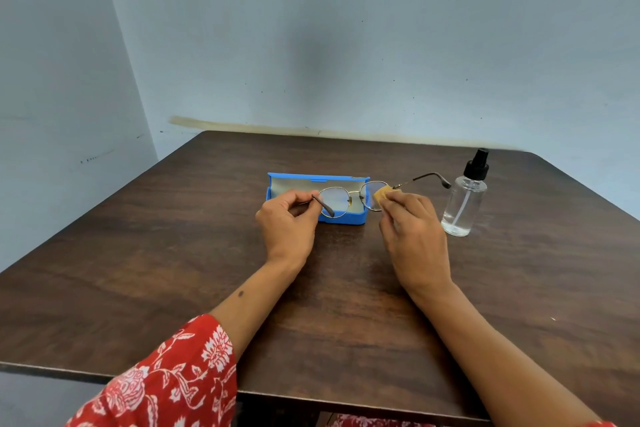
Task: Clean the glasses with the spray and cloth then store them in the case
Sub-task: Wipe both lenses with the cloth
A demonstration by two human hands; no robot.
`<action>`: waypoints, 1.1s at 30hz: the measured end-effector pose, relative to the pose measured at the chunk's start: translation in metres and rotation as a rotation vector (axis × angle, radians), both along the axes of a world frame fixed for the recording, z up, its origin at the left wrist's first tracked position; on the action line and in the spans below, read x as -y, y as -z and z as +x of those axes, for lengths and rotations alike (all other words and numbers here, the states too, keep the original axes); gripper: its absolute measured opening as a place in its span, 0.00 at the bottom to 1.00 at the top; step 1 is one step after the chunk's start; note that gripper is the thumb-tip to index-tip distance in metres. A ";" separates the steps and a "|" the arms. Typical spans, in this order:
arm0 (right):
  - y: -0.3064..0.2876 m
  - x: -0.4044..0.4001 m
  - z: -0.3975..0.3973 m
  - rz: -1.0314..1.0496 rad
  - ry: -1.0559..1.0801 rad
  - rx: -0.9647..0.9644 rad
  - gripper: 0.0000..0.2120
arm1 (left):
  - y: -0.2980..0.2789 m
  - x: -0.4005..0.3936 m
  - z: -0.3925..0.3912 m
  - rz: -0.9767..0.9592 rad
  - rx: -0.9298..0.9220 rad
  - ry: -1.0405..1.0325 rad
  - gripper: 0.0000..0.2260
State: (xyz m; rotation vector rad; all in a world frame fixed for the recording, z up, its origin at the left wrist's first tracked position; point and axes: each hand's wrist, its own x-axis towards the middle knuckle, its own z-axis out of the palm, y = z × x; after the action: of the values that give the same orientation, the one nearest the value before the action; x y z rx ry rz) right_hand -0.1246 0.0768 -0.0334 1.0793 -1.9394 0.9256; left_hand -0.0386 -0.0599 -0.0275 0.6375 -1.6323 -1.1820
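Glasses (349,198) were mid-wipe above the open blue case (346,218): left hand (285,224) fingers pinched 1 temple, right hand (412,236) fingers pressed the tan cloth (381,196) on a lens. Casing remained undone.

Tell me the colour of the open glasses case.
Blue, with a pale lining; the glasses case shows best in the head view.

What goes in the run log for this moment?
stage: wiping lens | left hand: holds glasses | right hand: cloth on lens | case: open
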 end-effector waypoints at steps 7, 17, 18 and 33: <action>0.000 -0.002 0.000 -0.002 0.009 0.051 0.11 | 0.000 0.000 0.000 -0.013 0.005 0.008 0.06; -0.003 -0.001 0.002 -0.001 -0.010 0.058 0.11 | -0.001 0.000 -0.001 -0.024 0.010 0.006 0.06; -0.003 0.000 0.004 0.019 -0.022 0.047 0.12 | -0.001 0.000 -0.001 -0.025 0.011 0.009 0.06; -0.002 0.001 0.002 0.001 -0.024 0.105 0.09 | 0.003 0.002 -0.003 0.014 0.005 0.032 0.06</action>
State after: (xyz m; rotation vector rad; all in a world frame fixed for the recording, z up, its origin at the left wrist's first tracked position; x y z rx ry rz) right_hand -0.1222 0.0753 -0.0310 1.0758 -2.0161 1.0131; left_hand -0.0418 -0.0614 -0.0305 0.6256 -1.6447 -1.2173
